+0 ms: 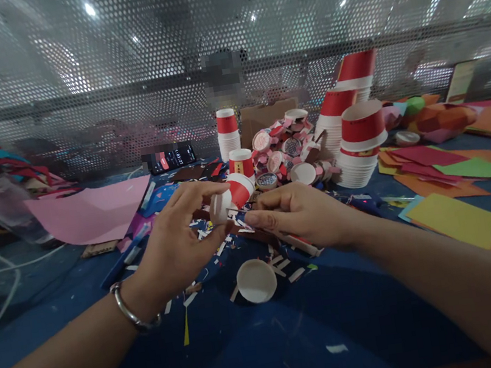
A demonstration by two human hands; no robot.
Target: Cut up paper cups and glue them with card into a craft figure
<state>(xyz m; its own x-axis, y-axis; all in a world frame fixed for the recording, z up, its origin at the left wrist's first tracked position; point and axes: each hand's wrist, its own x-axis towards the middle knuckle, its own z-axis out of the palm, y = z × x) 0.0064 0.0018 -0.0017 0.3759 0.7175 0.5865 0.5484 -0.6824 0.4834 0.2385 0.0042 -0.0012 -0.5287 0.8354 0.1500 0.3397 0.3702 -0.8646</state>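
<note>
In front of me, my left hand (187,223) grips a red and white paper cup (220,208), tilted on its side, between thumb and fingers. My right hand (293,213) is closed in a pinch beside the cup. A thin, dark blue-tipped piece (240,217) shows at its fingertips, too small to identify, close to the cup's white part. Nearer to me, a round white cup bottom (257,280) lies on the blue table (280,351). Behind the hands stands another red and white cup (241,161).
A pile of cut cup bottoms (286,147) sits behind my right hand. Tall stacks of paper cups (354,143) rise at its right. Coloured paper sheets (460,219) lie right, pink paper (93,213) left. A phone (172,158) and perforated metal screen (123,104) stand behind. Paper scraps litter the middle.
</note>
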